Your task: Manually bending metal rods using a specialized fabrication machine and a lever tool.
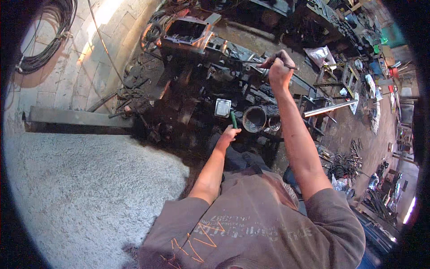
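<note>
My left hand (230, 133) is closed round a short green stick-like handle (234, 120); what its far end joins to is lost in the dark. Just beyond it sits a small square pale metal-rimmed piece (222, 108). To the right of the handle stands a round open metal pot (254, 119). My right hand (280, 71), stretched farther out, grips a thin dark rod (290, 67) that sticks out on both sides of the fist. Below and beyond that fist lies a long metal machine bed (244, 53).
A heavy machine with a rectangular opening (187, 30) stands far left. A coil of black cable (49, 38) hangs on the tiled wall. At left is a rough pale wall surface (98, 179). Metal frames (342, 74), a shiny tube (329, 108) and scrap crowd the right floor.
</note>
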Available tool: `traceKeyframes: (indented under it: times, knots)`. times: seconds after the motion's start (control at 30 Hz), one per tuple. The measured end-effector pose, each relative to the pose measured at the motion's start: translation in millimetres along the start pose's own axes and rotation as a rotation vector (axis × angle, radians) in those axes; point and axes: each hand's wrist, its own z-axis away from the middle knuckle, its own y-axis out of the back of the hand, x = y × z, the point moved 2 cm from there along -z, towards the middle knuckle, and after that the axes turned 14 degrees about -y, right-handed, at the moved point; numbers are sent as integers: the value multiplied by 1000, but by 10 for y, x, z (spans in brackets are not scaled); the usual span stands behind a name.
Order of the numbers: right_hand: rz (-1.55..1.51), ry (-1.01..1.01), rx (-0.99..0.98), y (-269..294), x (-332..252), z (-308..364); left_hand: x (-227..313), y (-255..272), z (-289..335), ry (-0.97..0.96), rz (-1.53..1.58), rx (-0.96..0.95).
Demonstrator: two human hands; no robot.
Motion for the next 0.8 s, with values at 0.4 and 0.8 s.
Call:
traceKeyframes:
  times: [0.4, 0.8]
  knots:
    - [507, 468, -328, -877, -148, 893, 337, -95, -123, 144, 386, -74]
    - [591, 222, -334, -790, -221, 1021, 949, 63, -211, 164, 555, -221]
